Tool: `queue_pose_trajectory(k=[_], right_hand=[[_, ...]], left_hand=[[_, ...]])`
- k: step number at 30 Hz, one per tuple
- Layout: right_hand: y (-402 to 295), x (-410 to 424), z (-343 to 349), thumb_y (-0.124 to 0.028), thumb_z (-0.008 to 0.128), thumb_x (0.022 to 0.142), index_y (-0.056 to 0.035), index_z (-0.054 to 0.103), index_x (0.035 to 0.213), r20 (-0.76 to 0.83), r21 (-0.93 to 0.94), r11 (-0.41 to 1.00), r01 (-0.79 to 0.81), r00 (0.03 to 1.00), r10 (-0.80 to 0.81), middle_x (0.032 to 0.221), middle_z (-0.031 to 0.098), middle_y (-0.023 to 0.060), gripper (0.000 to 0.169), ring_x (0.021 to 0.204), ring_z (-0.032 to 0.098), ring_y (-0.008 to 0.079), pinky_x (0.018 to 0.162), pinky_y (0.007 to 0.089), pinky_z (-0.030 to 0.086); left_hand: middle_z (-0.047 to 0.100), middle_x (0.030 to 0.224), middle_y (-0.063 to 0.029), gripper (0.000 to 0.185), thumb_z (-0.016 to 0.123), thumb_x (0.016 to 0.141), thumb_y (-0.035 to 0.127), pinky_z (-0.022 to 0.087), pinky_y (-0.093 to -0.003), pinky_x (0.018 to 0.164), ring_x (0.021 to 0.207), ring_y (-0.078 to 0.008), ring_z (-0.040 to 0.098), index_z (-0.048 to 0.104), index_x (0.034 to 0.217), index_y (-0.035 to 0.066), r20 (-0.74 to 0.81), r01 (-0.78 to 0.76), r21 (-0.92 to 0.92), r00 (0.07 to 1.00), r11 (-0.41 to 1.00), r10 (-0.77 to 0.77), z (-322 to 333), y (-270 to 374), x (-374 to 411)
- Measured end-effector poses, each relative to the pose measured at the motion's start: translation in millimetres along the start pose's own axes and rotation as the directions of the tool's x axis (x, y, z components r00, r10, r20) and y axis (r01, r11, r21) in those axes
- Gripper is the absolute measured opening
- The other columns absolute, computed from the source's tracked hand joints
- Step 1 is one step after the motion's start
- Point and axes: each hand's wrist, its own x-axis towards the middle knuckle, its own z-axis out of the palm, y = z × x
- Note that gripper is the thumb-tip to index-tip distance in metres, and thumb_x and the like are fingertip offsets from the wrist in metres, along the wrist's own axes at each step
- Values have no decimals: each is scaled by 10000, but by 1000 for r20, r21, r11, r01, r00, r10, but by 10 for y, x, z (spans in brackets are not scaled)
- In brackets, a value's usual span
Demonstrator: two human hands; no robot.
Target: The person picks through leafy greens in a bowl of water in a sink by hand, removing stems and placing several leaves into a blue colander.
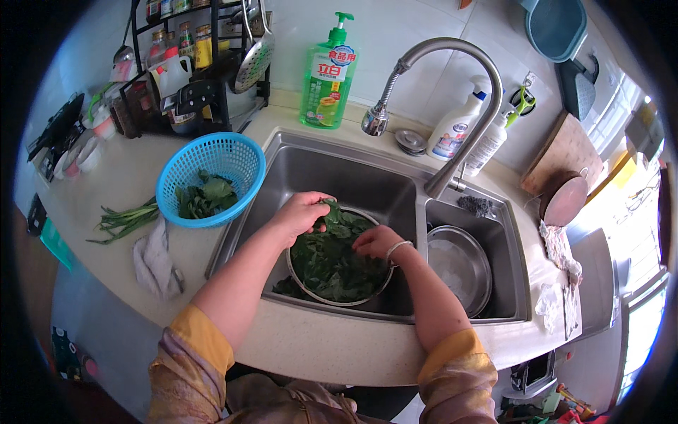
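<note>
A round metal-rimmed basin (347,303) full of dark leafy greens (339,265) sits in the larger bowl of the steel sink (365,156). My left hand (303,214) grips some green leaves (332,216) at the basin's upper left. At the right side, my right hand (377,243), with a bracelet at the wrist, has its fingertips in the greens; whether they pinch a leaf is unclear. To the left, a blue plastic colander (246,159) holds more leaves (209,196). A few leaves (288,287) lie outside the basin, at its lower left.
The gooseneck faucet (490,69) arches over the sink. A metal bowl (461,265) stands in the smaller sink bowl. Behind are a green dish-soap bottle (327,79) and white bottles (456,124). Scallions (127,220) and a grey cloth (156,259) lie left, below a spice rack (175,21).
</note>
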Motion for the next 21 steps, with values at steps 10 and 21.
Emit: queue_pose_trajectory(k=[10, 21], right_hand=[[-309, -193, -160, -32, 552, 813, -44, 582, 1071, -56, 721, 654, 228, 961, -272, 740, 518, -55, 260, 583, 407, 38, 515, 181, 322], [-501, -273, -178, 14, 545, 792, -72, 560, 1110, -229, 714, 575, 400, 909, -348, 859, 569, -41, 330, 675, 476, 39, 575, 170, 367]], left_hand=[[581, 764, 5, 281, 454, 776, 30, 389, -209, 528, 576, -65, 485, 640, 984, 61, 109, 8, 129, 994, 992, -23, 0, -81, 70], [586, 756, 36, 231, 611, 812, 304, 372, -204, 533, 599, -63, 493, 648, 881, 86, 249, 60, 197, 962, 979, -109, 11, -55, 16]])
